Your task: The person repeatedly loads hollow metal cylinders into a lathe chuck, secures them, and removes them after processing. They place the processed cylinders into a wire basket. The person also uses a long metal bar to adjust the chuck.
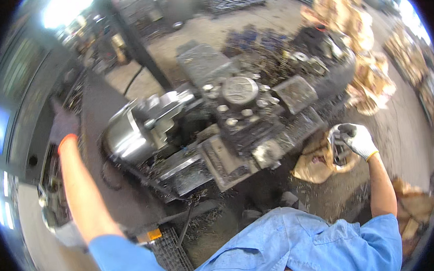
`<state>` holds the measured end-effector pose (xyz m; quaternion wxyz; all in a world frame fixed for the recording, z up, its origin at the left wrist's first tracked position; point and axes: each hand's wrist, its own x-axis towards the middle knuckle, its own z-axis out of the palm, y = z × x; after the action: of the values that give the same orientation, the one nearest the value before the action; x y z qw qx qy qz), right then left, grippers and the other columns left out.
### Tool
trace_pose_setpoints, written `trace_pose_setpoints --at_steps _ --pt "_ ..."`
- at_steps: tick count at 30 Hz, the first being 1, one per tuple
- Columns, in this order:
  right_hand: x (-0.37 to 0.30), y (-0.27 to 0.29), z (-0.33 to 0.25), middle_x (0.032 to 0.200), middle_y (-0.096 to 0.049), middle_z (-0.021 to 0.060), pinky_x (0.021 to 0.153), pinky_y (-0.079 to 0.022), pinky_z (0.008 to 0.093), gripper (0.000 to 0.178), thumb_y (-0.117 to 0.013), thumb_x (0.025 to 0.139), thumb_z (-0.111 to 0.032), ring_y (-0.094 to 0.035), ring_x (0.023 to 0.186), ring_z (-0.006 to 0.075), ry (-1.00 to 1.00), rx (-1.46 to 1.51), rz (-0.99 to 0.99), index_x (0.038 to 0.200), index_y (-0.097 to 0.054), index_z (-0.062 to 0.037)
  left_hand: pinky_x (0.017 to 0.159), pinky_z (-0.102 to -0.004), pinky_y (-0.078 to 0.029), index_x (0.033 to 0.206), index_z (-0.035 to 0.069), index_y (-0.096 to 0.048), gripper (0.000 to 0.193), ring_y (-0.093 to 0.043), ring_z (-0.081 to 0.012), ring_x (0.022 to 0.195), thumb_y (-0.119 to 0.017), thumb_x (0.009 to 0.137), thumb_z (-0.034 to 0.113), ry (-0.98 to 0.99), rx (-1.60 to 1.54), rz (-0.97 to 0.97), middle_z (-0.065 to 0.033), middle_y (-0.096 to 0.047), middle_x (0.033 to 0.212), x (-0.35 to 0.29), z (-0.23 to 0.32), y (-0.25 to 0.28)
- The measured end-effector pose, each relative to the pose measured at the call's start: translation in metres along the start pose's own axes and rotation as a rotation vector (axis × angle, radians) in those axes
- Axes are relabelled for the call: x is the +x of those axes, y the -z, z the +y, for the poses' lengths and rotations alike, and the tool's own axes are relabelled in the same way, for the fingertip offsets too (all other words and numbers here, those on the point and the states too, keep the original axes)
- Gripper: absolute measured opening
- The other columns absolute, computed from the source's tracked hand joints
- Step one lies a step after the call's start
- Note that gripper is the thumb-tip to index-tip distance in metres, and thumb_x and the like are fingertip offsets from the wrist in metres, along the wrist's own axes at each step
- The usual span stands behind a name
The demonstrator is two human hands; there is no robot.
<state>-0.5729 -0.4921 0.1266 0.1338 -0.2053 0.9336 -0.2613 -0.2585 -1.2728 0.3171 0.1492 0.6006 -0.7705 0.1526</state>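
Note:
My left hand (65, 125), in a dark glove with an orange cuff, reaches far out to the left of the lathe's chuck (129, 136). It is close to the dark machine housing, and its fingers blur into the shade. My right hand (359, 140) wears a white glove with grey fingertips. It is over the mouth of a tan sack (314, 166) on the floor, fingers bent together; whatever they hold is hidden. Grey metal pieces (340, 153) show inside the sack below the fingers. Between my arms stands the lathe's tool post (240, 91), its bolts grimy.
Metal chips (264, 56) lie heaped behind the tool post. More tan sacks (358, 30) stand at the far right, and another (413, 207) is at the near right. A dark upright post (137, 45) rises behind the chuck. A metal grate (171, 252) lies near my left elbow.

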Motion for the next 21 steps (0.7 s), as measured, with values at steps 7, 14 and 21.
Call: trace_pose_setpoints --at_steps 7,14,21 --pt "-0.132 -0.064 0.190 0.101 -0.079 0.0138 0.077 -0.059 0.0350 0.036 -0.071 0.094 -0.019 -0.074 0.080 0.0198 -0.422 0.156 0.043 0.123 -0.074 0.0017 0.112 -0.0498 -0.052 0.156 -0.001 -0.045 0.069 -0.059 -0.0385 0.136 -0.048 0.111 0.050 -0.713 -0.883 0.351 -0.0254 -0.056 0.152 -0.222 0.117 0.061" --pt "-0.179 -0.142 0.344 0.099 -0.078 0.0093 0.068 -0.057 0.0329 0.045 -0.075 0.094 -0.026 -0.071 0.076 0.0148 -0.649 0.399 0.135 0.131 -0.071 -0.0008 0.094 -0.0336 -0.057 0.131 0.000 -0.068 0.038 -0.071 -0.0219 0.103 -0.075 0.095 0.009 -1.059 -1.126 -1.198 -0.0125 -0.074 0.112 -0.594 0.325 0.009" --pt "-0.106 -0.173 0.475 0.117 -0.072 0.0136 0.064 -0.059 0.0334 0.068 -0.079 0.094 -0.025 -0.072 0.084 0.0195 -1.129 1.272 0.211 0.152 -0.053 -0.0034 0.084 -0.0356 -0.059 0.135 0.002 -0.063 0.047 -0.072 -0.0184 0.096 -0.069 0.103 0.036 -0.355 -0.671 -1.883 -0.0129 -0.074 0.112 -0.781 0.461 -0.155"
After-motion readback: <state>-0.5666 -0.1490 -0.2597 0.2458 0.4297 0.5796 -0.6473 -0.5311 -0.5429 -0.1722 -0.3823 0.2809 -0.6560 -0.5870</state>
